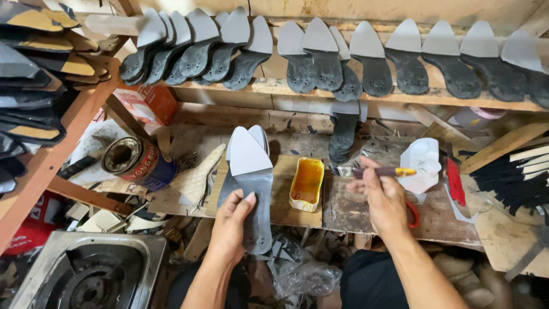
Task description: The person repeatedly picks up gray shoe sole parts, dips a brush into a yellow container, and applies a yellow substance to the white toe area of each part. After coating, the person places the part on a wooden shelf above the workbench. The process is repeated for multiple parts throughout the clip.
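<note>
**Holding a sole beside an open glue tub**

Stretching across the whole view, the wooden bench (354, 209) is carrying the work, scattered with scraps and offcuts. Above it, a long shelf (400, 97) is bearing a row of dark soles with pale grey toe pieces, all leaning against the wall. At the lower left a metal stove (86, 274) is sitting below the bench edge, and a round tin (134, 160) is lying on its side near it.

The shoe sole (249, 183) is lying lengthwise on a board at the front of the bench, pale toe pointing away. The left hand (231, 220) is pressing on its heel half, fingers curled over the edge and clamped on the sole. Just beside it, to the right, a small rectangular tub (307, 184) of amber glue is standing open. The right hand (384, 197) is hovering past the tub, fingers closed around a thin brush (380, 171) with a yellow end, held roughly level above the bench.

The tub is sitting very near the sole and between the two hands, so a careless sweep of either wrist could likely tip it and flood the board. A loaded brush carried across could also drip onto the pale toe piece.
</note>
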`<state>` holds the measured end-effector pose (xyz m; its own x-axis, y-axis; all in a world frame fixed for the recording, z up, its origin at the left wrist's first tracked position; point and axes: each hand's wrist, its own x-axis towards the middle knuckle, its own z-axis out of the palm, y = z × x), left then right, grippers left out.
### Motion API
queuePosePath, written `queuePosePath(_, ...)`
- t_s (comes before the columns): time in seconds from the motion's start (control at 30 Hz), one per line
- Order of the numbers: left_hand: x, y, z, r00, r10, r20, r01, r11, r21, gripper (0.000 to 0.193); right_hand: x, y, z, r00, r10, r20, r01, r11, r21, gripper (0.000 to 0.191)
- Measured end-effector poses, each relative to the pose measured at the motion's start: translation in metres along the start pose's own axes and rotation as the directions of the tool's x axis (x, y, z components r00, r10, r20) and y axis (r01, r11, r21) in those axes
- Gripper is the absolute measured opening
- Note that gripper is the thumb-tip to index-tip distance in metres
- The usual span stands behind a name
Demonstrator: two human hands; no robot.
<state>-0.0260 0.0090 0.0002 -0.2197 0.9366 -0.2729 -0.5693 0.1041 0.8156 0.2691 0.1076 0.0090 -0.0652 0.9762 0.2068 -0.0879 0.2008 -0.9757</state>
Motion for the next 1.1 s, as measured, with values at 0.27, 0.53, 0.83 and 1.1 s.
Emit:
queuePosePath(0.27,-0.018,-0.006,0.002,0.997,-0.004,0.071,0.002,1.000,0.030,0.015,0.009,-0.006,0.029,0.995,0.012,0.101,-0.010,1.000,-0.022,0.038)
queuePosePath(0.53,-0.027,-0.018,-0.002,0.992,0.056,0.114,-0.067,0.993,0.095,0.026,0.006,-0.016,0.047,0.968,-0.144,0.205,0.241,0.756,-0.609,0.025)
queuePosePath(0.83,-0.033,-0.022,-0.006,0.994,0.031,0.107,-0.047,0.988,0.149,0.029,0.016,-0.012,0.061,0.905,-0.207,0.373,0.426,0.493,-0.759,0.026)
queuePosePath(1.1,-0.029,-0.027,-0.014,0.990,0.026,0.138,-0.047,0.987,0.154,0.029,0.018,-0.011,0.064,0.839,-0.297,0.456,0.544,0.482,-0.686,0.026)
